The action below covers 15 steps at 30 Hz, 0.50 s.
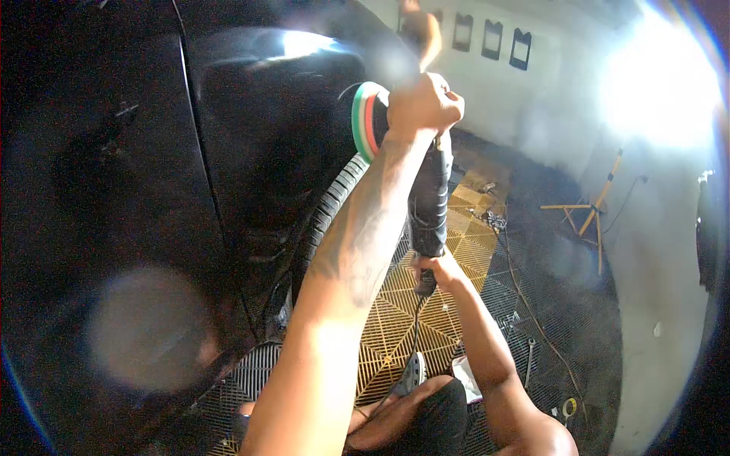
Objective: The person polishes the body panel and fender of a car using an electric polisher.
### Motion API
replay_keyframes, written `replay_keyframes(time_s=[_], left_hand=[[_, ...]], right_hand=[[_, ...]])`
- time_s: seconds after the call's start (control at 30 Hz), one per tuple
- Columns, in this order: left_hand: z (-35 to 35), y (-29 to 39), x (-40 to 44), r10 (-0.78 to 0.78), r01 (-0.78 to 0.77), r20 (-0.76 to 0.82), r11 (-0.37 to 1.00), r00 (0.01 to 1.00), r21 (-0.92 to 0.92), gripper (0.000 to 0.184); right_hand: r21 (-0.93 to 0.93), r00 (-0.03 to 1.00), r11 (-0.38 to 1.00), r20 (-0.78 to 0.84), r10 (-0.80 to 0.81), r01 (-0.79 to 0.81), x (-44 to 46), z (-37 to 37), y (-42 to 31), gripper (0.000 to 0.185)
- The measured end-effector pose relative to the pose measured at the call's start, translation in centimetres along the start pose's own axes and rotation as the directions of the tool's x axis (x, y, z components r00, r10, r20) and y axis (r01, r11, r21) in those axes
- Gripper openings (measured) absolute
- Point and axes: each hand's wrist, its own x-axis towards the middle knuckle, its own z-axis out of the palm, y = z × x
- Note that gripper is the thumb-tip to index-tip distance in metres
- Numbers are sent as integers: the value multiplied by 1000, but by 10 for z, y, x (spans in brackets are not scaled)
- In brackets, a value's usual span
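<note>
My left hand is closed around the front end of a black power polisher. Its round pad, striped green, white and red, is against or very near the dark car panel above the wheel. Lower down, my right hand grips the rear end of the polisher, where a cord hangs down. The car tyre shows behind my left forearm.
A yellow stand is at the right by the wall, under a bright light. On the grid floor lie a long cable, a wrench and a tape roll. Part of a person shows at the top.
</note>
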Motion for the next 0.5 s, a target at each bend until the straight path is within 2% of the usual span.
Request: replay_keyframes(time_s=[0.03,0.1,0.13,0.23,0.3,0.37,0.4,0.5], left_hand=[[4,-1,11,-36,36,31,999,999,-1,27],[2,0,22,-40,40,23,999,999,-1,27],[2,0,22,-43,43,18,999,999,1,27],[-6,-3,12,-69,70,11,997,998,-26,28],[-17,-3,6,-47,46,-22,998,999,-38,29],[-31,-6,-4,-44,38,-115,998,992,-55,28],[-32,-12,-9,35,-44,-187,998,982,-44,28],[-49,-14,-33,49,-63,-194,996,980,-69,23]], right_hand=[[-105,992,990,-67,-104,97,6,-5,-3,18],[-45,998,998,-37,-51,49,6,-9,-23,16],[-124,997,992,-59,-42,34,3,-8,-30,16],[-123,999,992,-11,-34,32,0,-9,-24,16],[-120,998,991,23,-64,66,2,-5,-22,18],[-192,998,979,28,-63,67,2,1,-19,21],[-271,998,961,44,-39,49,5,-2,-14,25],[-319,997,944,52,-65,79,-13,21,-24,30]])
